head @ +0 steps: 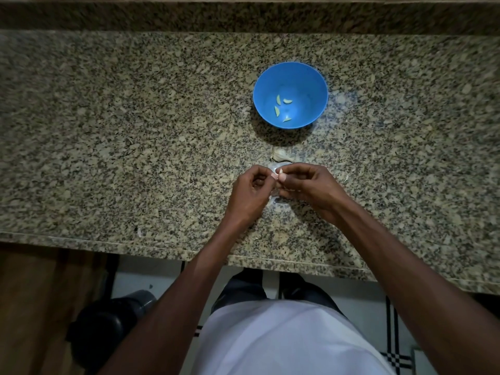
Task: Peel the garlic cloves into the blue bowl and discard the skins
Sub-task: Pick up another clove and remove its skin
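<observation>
Head view looks down on a speckled granite countertop [135, 131]; both hands meet near the front middle of it, just above the surface; left hand [250, 190] has fingers curled inward, thumb and forefinger tips pinched toward the centre, touching a small pale garlic clove [281, 173]; right hand [305, 186] has fingers curled too, thumb and forefinger pinching that same clove from the other side; only the clove's pale tip shows between the fingertips, the rest is hidden, so whether skin is on or off cannot be told; under the hands lies something pale and roundish, maybe a small clear lid or dish [276, 167], mostly covered by the hands, cannot tell which; just beyond the hands, between them and the bowl, lies a partial garlic bulb [281, 156] with papery skin, resting on the counter, apart from the bowl; blue bowl [313, 82] stands upright farther back, well apart from the hands, slightly right of centre; inside it, on the bottom, four peeled garlic cloves [281, 108], pale yellow-green, loosely spread, not stacked; a pale skin scrap [345, 177] lies on the counter right of the right hand; another small pale scrap [140, 231] sits near the front counter edge, well left of the hands; below the counter edge, person's white shirt [284, 339] and dark trousers; dark round bin-like object [108, 320] on the floor at the lower left, too dim to name; tiled floor [392, 355] with a dark checked strip at the lower right.
</observation>
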The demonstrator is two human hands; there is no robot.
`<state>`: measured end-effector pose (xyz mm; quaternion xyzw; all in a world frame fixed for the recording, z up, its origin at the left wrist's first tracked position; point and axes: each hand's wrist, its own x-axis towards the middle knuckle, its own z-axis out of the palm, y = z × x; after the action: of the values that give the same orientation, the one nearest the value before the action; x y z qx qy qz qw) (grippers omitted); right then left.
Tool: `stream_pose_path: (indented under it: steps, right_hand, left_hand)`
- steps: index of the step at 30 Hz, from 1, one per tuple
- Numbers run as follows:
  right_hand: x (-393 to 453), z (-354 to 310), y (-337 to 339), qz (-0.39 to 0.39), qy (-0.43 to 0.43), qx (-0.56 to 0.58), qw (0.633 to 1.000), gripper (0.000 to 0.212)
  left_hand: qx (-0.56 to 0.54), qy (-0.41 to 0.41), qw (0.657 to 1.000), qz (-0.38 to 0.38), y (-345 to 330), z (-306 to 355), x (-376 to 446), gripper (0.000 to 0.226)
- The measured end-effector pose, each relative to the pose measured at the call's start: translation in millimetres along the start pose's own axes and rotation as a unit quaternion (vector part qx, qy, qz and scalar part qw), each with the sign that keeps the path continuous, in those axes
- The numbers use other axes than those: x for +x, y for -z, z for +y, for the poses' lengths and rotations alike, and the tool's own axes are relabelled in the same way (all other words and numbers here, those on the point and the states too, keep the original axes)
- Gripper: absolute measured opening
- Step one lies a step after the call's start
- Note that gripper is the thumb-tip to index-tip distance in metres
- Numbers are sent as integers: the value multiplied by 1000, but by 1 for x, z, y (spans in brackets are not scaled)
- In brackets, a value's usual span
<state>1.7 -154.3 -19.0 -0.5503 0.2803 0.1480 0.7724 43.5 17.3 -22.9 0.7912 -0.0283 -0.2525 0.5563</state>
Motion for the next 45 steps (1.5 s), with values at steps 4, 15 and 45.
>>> stream_pose_path:
  steps: [4, 15, 45]
  right_hand:
    - [1, 0, 3, 21, -22, 3, 1000, 24]
    - [-6, 1, 9, 43, -29, 27, 998, 22]
    - [-12, 6, 9, 34, 4, -3, 999, 20]
  left_hand:
    - [18, 4, 999, 37, 3, -2, -1, 9]
    - [-11, -53, 998, 17, -1, 8, -6, 32]
    - [105, -121, 986, 45, -5, -1, -6, 23]
